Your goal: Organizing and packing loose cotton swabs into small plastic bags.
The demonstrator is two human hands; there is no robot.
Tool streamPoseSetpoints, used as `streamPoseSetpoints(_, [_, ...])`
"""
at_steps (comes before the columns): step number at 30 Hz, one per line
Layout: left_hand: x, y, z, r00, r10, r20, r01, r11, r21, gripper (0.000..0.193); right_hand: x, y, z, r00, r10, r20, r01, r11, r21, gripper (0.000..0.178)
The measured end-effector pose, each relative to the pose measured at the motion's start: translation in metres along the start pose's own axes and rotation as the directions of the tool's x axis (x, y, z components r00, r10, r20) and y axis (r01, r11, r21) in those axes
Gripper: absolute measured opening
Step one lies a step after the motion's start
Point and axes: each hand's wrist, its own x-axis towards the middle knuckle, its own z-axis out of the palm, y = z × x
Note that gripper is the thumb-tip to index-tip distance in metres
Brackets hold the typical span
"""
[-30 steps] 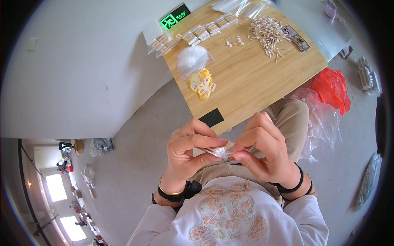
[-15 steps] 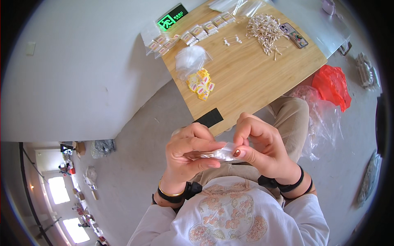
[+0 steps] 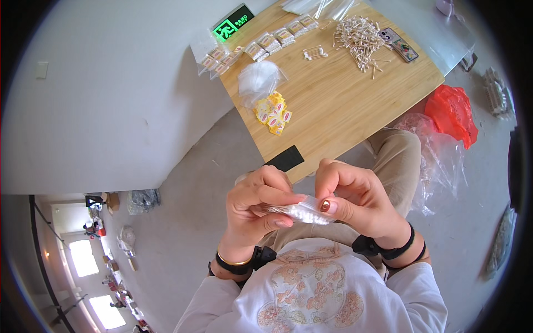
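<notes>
Between my hands, close to my body, is a small clear plastic bag of cotton swabs (image 3: 308,215), their white tips bunched toward the right. My left hand (image 3: 258,201) grips the bag's left part between thumb and fingers. My right hand (image 3: 355,195) pinches the bag's edge on the right with thumb and forefinger. Beyond them on the wooden table (image 3: 333,105) lie a pile of yellow-and-white cards (image 3: 272,115), a stack of empty clear bags (image 3: 259,79), a few loose swabs (image 3: 315,53) and a large heap of cotton swabs (image 3: 361,41).
Filled swab packets (image 3: 267,44) line the table's far left edge beside a green lit sign (image 3: 232,25). A patterned phone (image 3: 400,45) lies by the swab heap. A black patch (image 3: 284,159) marks the near corner. Right of the table are a red plastic bag (image 3: 452,114) and clear plastic (image 3: 427,166).
The bag in my hands has tilted, so more of the white swab tips now show. Both hands keep their hold, with my right hand slightly lower.
</notes>
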Motion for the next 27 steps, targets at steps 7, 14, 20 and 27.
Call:
streamPoseSetpoints(7, [-0.001,0.000,-0.001,0.999,-0.035,0.018,0.037,0.996,-0.083,0.033,-0.002,-0.001,-0.001,0.999,0.015,0.044,-0.018,0.998,0.063,0.010])
streamPoseSetpoints(14, [-0.004,-0.001,-0.002,0.995,-0.085,0.052,0.093,0.982,-0.166,0.034,-0.002,-0.002,0.000,0.998,0.007,0.055,-0.012,0.996,0.086,0.008])
streamPoseSetpoints(20, [-0.004,-0.001,0.000,0.994,-0.101,0.048,0.109,0.976,-0.190,0.031,-0.002,-0.003,0.000,0.998,-0.008,0.063,0.005,0.998,0.060,0.007])
streamPoseSetpoints(27, [-0.002,0.000,0.007,0.968,-0.237,-0.085,0.231,0.971,-0.065,0.044,0.000,0.005,-0.004,0.997,-0.008,-0.073,0.007,1.000,-0.014,0.008])
